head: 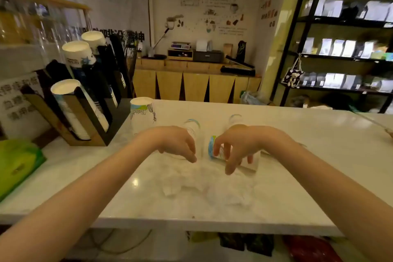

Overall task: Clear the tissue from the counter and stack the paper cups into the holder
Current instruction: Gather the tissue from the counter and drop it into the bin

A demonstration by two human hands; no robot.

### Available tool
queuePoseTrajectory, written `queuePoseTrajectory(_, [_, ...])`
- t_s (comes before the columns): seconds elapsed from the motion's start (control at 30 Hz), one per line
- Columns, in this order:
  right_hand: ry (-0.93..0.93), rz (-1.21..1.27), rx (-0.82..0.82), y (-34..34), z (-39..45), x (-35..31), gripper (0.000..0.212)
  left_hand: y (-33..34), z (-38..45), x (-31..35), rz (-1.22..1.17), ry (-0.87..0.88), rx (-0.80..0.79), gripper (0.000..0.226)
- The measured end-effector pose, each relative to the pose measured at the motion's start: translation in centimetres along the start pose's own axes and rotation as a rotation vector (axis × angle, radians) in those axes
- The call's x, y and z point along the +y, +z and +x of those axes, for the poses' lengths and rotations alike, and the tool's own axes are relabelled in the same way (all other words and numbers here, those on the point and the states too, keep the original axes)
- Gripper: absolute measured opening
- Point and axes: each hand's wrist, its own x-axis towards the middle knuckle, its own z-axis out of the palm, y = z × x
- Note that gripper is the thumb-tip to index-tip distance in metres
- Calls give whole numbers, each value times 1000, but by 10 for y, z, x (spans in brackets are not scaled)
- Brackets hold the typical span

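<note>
1. The left hand [178,144] hovers over the white surface [297,155], fingers curled downward and loosely open, holding nothing.
2. The right hand [238,147] has its fingers spread around a paper cup [214,148] lying on its side; whether it grips the cup is unclear.
3. Crumpled tissue [204,185] lies on the surface just below both hands.
4. An upside-down cup [142,115] stands near the holder [89,100] at left, which carries stacked cups.
5. Further cups behind the hands are blurred.
</note>
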Motion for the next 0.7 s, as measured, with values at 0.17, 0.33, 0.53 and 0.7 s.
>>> queuePoseTrajectory(0.17, [154, 17, -69, 31, 6, 6, 67, 34, 7, -9, 30, 1, -20, 42])
queuePoseTrajectory(0.33, [173, -9, 1, 52, 9, 15, 60, 64, 14, -14, -26, 54, 135, 37])
queuePoseTrajectory(0.53, [43, 240, 200, 71, 13, 26, 24, 79, 10, -25, -166, 70, 321, 27])
queuePoseTrajectory(0.7, [6, 225, 267, 78, 12, 27, 17, 88, -6, -32, -269, 45, 421, 41])
